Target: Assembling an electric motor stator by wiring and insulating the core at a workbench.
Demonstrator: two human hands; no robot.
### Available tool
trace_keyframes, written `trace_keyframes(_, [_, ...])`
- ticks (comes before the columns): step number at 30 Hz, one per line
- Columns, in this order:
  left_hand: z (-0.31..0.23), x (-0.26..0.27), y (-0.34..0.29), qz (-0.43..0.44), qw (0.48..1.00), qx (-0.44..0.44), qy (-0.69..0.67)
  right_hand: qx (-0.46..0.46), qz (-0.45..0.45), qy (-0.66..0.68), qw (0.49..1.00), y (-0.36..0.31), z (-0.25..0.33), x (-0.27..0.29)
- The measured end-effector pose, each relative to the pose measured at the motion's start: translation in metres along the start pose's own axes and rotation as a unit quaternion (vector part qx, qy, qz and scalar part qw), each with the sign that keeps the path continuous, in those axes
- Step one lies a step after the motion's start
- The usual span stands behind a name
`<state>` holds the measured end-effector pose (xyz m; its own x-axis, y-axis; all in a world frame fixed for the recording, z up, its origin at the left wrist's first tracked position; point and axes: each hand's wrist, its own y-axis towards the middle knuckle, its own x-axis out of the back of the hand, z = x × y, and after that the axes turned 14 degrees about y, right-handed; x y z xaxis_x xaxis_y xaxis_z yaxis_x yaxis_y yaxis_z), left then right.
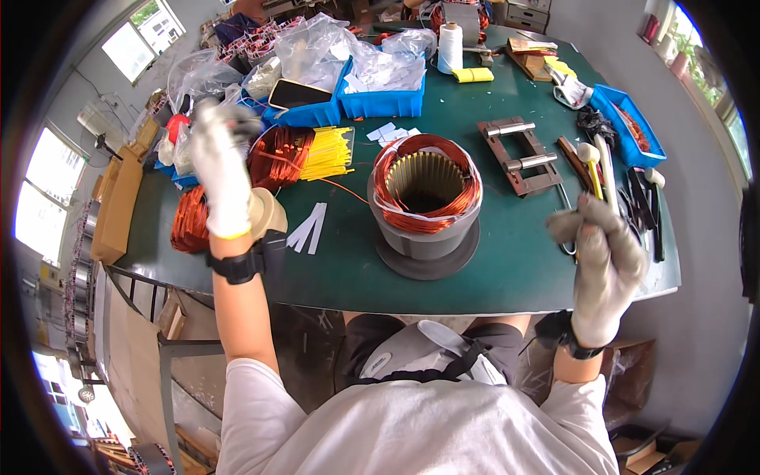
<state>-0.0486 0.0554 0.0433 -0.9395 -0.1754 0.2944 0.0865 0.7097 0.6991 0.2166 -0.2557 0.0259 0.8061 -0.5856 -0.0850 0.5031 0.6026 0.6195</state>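
A motor stator [423,237] with copper-red wire coils around its slotted bore stands upright on a dark round base near the table's front middle. My left hand [222,170], in a white glove, is raised left of it, above the wire bundles and a cream round spool [267,214]. Motion smears its fingers. My right hand [609,265], in a glove with greyed fingertips, is raised at the table's right front. Its fingers are bent and pressed together; whatever they pinch, if anything, is too small to tell. White paper strips [307,228] lie between the left arm and the stator.
Yellow strips [327,153] lie beside copper wire bundles [279,158]. Blue bins [384,103] hold bagged material; a phone [298,94] rests on one. A metal frame fixture [518,157], mallets [589,154], dark tools and another blue bin [629,127] occupy the right side.
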Motion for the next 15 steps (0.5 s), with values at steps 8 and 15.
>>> trace_keyframes(8, [-0.040,0.011,-0.119,-0.140,0.940,-0.187,0.248,0.012,-0.006,0.211,0.977,-0.019,0.017,-0.010])
trace_keyframes(15, [-0.046,-0.111,-0.169,0.106,0.932,-0.306,0.163,-0.004,-0.152,0.338,0.929,0.001,-0.006,0.021])
